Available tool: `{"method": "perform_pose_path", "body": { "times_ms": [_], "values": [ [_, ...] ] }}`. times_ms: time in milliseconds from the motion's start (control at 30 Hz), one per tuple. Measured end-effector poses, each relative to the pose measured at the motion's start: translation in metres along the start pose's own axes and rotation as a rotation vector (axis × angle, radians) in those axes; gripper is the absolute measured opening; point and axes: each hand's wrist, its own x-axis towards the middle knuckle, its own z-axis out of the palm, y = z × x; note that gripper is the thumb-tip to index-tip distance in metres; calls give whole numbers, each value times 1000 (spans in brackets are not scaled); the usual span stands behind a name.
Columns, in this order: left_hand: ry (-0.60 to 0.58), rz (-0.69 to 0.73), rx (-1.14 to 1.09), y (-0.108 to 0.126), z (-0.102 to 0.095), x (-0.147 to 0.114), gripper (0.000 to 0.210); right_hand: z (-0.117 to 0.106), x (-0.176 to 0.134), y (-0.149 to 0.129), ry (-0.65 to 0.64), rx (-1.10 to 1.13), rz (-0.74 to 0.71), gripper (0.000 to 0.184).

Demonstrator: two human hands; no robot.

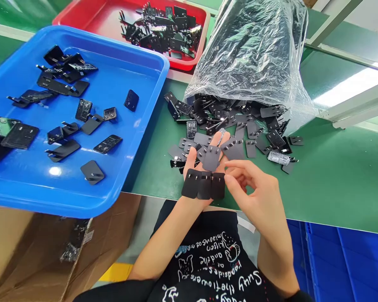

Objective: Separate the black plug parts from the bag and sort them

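My left hand is palm up, and several black plastic plug plates with small metal prongs lie across its palm and fingers. Three of these plates sit side by side over the wrist end of the palm, prongs up. Another plug plate rests nearer the fingers. My right hand is closed in a pinch at the right edge of the row, thumb and index finger on the outermost plate. Loose plug plates lie on the table just beyond the left hand. The left hand's fingers are partly hidden under the plates.
A clear plastic bag spills black plug parts onto the green table. To the left, a blue tray holds scattered plug parts. Behind it, a red tray holds a heap. A cardboard box stands below the table edge.
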Motion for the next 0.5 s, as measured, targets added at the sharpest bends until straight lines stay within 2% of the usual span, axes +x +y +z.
{"method": "perform_pose_path", "body": {
  "times_ms": [67, 133, 233, 333, 433, 500],
  "values": [
    [8, -18, -14, 0, -1, 0, 60, 0, 13, 0, 113, -193, -135, 18],
    [32, -55, -39, 1, -2, 0, 58, 2, 29, -2, 146, -385, -281, 24],
    [76, -119, -83, 2, -5, 0, 60, 4, 49, -5, -31, -561, -413, 23],
    [177, -190, -141, 3, -6, 1, 62, 1, 63, -5, -219, -622, -471, 19],
    [298, -218, -209, 5, -2, 1, 59, -1, 70, -3, -269, -614, -514, 20],
    [334, -201, -225, 6, 3, 1, 51, 0, 72, -2, -266, -595, -540, 20]
  ]
}}
